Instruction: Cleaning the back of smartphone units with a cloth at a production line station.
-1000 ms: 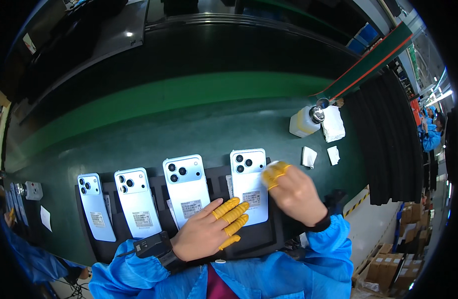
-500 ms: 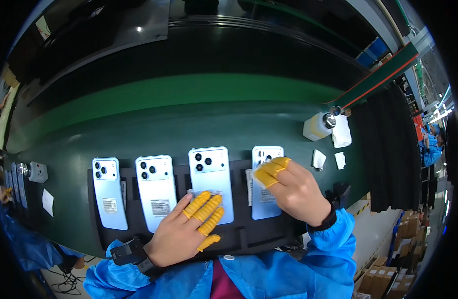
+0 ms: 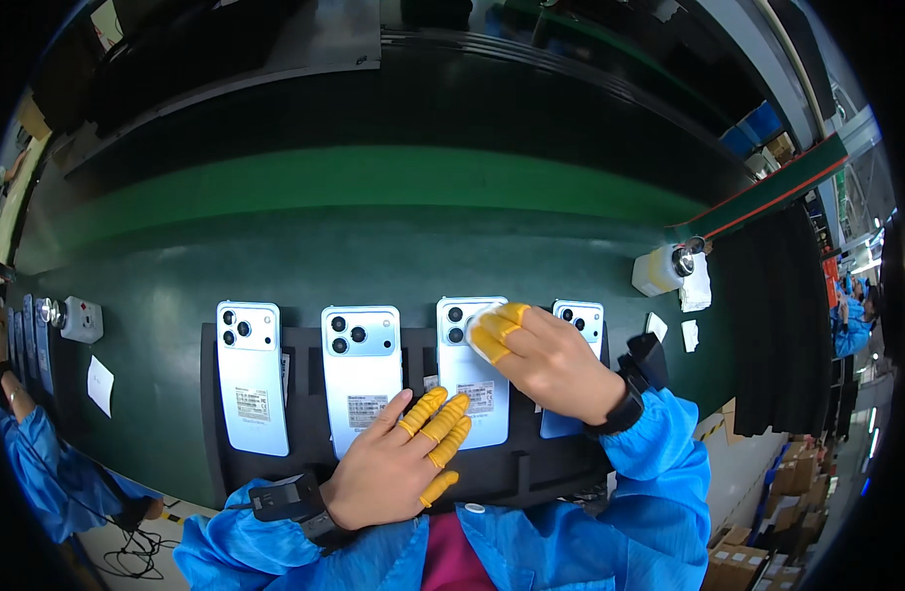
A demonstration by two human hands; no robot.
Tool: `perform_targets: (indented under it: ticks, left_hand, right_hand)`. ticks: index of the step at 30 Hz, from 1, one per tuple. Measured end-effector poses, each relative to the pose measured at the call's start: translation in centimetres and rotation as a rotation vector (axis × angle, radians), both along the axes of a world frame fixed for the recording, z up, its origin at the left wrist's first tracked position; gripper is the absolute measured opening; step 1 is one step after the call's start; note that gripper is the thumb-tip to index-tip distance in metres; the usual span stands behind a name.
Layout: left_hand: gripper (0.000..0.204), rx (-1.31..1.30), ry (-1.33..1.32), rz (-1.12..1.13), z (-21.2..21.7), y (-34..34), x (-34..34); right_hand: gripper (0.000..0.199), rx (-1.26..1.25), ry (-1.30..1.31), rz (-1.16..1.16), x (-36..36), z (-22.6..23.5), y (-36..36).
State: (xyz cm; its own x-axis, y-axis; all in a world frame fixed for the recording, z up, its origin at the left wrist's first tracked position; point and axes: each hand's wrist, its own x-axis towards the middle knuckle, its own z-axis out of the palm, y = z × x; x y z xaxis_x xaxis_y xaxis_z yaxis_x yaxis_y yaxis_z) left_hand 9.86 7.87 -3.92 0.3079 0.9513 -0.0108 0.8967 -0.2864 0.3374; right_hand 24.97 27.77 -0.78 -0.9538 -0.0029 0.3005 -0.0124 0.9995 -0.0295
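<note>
A row of several light-blue phones lies camera side up on a black tray. On the third phone from the left, my right hand pinches a small white cloth against the camera area. Yellow finger cots cover fingers of both hands. My left hand is open, its fingertips lying over that phone's lower left edge. To the left lie the second phone and the first phone, both with printed labels. The rightmost phone is partly hidden by my right hand.
A white bottle with a metal cap stands at the right beside folded white cloths. Small white pieces lie nearer. At the left are another bottle, a paper slip and a co-worker's arm near more phones.
My right hand has moved left with the cloth, from the rightmost phone to the third phone's cameras. My left hand stays by the third phone's lower part. The whole view has shifted.
</note>
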Motion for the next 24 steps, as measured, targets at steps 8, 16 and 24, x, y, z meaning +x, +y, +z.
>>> perform_targets:
  ticks: [8,16,24]
  left_hand:
    - [0.054,-0.008,-0.020,0.013,-0.6,-0.2,0.0]
    - [0.051,0.023,-0.056,-0.002,-0.6,0.2,0.2]
    - [0.049,0.013,-0.057,-0.011,-1.0,0.0,0.1]
  right_hand:
    - [0.019,-0.024,0.042,-0.004,-1.5,0.4,-0.7]
    - [0.034,-0.029,0.037,-0.020,-1.4,-1.6,-0.1]
    - [0.034,-0.072,-0.125,-0.185,1.8,1.0,-1.8]
